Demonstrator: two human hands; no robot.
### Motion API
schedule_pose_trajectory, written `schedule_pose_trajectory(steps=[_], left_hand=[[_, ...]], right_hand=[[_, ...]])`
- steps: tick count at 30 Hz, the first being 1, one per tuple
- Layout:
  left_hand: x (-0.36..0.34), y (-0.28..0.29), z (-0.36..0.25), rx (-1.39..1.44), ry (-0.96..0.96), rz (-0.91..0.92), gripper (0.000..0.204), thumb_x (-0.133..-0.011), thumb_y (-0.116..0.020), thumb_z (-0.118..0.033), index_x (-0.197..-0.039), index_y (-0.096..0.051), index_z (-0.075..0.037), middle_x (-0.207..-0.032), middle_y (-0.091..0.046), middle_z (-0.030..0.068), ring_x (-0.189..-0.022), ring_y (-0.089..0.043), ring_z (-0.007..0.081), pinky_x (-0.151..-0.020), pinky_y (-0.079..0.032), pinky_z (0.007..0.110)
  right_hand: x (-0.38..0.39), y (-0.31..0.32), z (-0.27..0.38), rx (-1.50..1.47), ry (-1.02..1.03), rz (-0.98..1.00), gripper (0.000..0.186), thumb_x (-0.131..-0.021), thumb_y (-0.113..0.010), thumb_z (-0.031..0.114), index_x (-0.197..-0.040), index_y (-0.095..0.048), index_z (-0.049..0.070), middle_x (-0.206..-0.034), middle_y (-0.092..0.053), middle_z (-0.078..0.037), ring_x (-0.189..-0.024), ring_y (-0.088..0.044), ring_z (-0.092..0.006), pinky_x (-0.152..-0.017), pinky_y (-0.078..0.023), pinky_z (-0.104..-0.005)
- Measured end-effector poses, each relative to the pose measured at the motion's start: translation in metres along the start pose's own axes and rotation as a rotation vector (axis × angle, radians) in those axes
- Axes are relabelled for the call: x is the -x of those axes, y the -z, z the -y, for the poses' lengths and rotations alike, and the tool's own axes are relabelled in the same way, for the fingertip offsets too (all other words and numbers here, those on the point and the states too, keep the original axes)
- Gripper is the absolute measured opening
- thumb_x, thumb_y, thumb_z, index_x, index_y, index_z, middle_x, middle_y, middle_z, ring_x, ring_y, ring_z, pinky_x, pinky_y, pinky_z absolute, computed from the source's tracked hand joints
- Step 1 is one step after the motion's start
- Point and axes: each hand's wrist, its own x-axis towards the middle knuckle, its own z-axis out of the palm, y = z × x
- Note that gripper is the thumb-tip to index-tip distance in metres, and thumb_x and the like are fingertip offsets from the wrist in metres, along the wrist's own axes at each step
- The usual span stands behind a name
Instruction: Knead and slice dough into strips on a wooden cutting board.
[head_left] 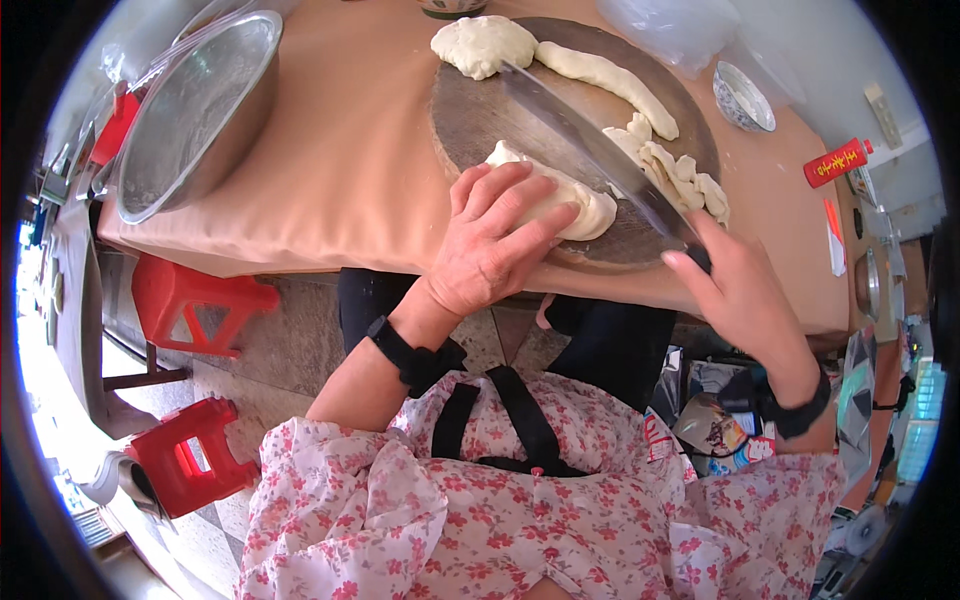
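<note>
On a round wooden cutting board, my left hand lies over a thick piece of pale dough, its fingers bent across the top. My right hand is closed round the dark handle of a long kitchen knife. The blade slants up and left over the board, between the held dough and the other pieces. Beyond it are a rounded dough lump and a long dough strip. Several flattened, folded dough pieces lie right of the blade, partly hidden by it.
A large metal basin stands on the left of the cloth-covered table. At the right are a small patterned bowl, a clear plastic bag and a red cylindrical container. Red stools stand on the floor at left.
</note>
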Motion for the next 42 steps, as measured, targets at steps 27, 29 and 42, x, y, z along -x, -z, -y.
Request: schedule_pose_trajectory(steps=[27, 29, 42], left_hand=[[-0.005, 0.001, -0.001, -0.009, -0.017, -0.047, 0.038, -0.071, -0.068, -0.012, -0.108, -0.071, -0.019, -0.107, -0.062, 0.0002, -0.104, -0.055, 0.0241, -0.1, -0.036, 0.046], [-0.004, 0.001, -0.003, -0.024, -0.012, -0.045, 0.037, -0.071, -0.067, -0.012, -0.107, -0.071, -0.019, -0.107, -0.063, 0.0003, -0.103, -0.055, 0.0238, -0.1, -0.036, 0.045], [-0.008, 0.006, -0.001, 0.049, -0.005, -0.015, 0.032, -0.071, -0.065, -0.012, -0.101, -0.07, -0.017, -0.106, -0.063, -0.0002, -0.102, -0.056, 0.0234, -0.094, -0.038, 0.042]], right_hand=[[0.049, -0.002, 0.003, 0.187, 0.063, 0.079, 0.028, -0.089, -0.063, 0.008, -0.115, -0.055, 0.0, -0.098, -0.066, -0.017, -0.082, -0.065, -0.036, -0.069, -0.05, -0.0446], [0.047, -0.002, 0.003, 0.198, 0.062, 0.08, 0.027, -0.09, -0.062, 0.008, -0.115, -0.055, 0.0, -0.097, -0.066, -0.018, -0.082, -0.065, -0.0358, -0.069, -0.05, -0.0446], [0.026, -0.008, 0.006, 0.182, 0.076, 0.101, 0.027, -0.09, -0.059, 0.005, -0.116, -0.053, 0.0, -0.097, -0.066, -0.021, -0.084, -0.065, -0.0387, -0.069, -0.05, -0.0469]])
